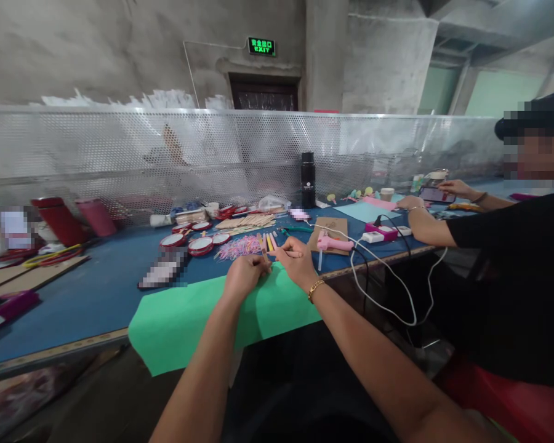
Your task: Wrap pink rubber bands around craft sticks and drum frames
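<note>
Both hands meet over the back edge of a green sheet that hangs over the table's front edge. My left hand is closed, its fingertips pinching something small that I cannot make out. Touching or nearly touching it, my right hand is closed too, with a thin pinkish stick-like piece at its fingers, too small to name. Just behind the hands lie several coloured sticks and a heap of pastel shredded strips. A pink glue gun rests on brown cardboard to the right.
Small red-rimmed drums and a phone lie to the left on the blue table. A black bottle stands behind. White cables hang at the right, where a person in black sits holding a phone.
</note>
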The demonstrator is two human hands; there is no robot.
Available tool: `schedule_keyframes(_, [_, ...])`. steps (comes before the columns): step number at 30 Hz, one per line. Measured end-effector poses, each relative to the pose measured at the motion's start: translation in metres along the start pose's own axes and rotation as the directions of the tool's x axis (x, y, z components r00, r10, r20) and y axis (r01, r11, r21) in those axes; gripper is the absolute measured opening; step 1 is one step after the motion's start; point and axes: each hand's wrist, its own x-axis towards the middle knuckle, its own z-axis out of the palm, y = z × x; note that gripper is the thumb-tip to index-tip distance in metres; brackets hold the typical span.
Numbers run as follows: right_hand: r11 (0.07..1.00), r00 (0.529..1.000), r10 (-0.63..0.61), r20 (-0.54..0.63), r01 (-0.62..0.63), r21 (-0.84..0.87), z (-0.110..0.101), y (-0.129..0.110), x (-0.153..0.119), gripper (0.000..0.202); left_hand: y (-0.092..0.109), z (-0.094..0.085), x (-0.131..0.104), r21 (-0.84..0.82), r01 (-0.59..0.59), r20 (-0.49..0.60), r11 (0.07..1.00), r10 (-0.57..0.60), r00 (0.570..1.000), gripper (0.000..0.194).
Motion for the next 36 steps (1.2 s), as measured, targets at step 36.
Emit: schedule_keyframes(36, [1.000,0.999,-0.009,-0.032,0.008,-0.025,0.0005,-0.0013,-0.0004,0.023,0.0005,-0.0001,-0.0006,0.001,-0.017,-0.007,1.000,0.017,1.000,0.031])
